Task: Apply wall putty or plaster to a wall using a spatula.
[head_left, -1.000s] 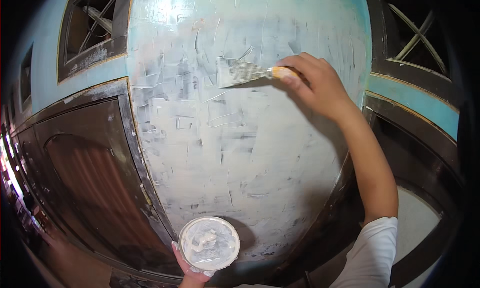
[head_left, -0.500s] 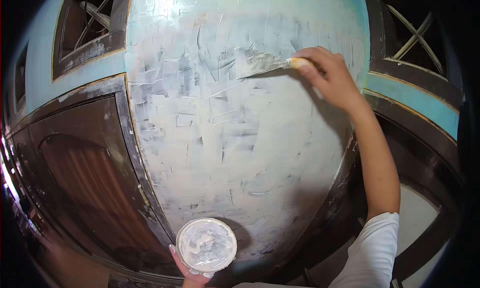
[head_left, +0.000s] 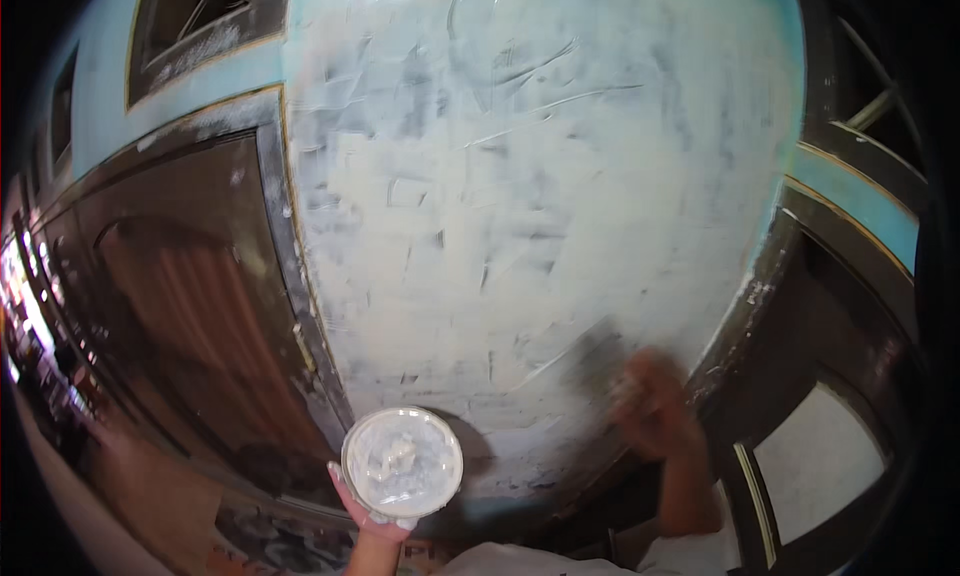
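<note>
My left hand (head_left: 356,504), streaked with white, holds a round container (head_left: 402,461) of white paste from beneath at the bottom centre. Low on the wall at right, my right hand (head_left: 650,406) is smeared by motion, closed around a putty knife (head_left: 592,354) whose blade is a grey blur. Behind both hands rises a wall panel (head_left: 520,206) coated in patchy white filler, with ridges and scraper marks over grey, and some light blue along its edges.
Dark wooden doors (head_left: 190,326) flank the panel on both sides, with window openings (head_left: 200,6) above and light blue bands between. A pale inset panel (head_left: 815,461) sits in the right door. A printed sheet (head_left: 280,536) lies on the floor at lower left.
My right hand and the putty knife have dropped from high on the wall to its lower right. The view has shifted, and the container sits slightly higher and further left in it.
</note>
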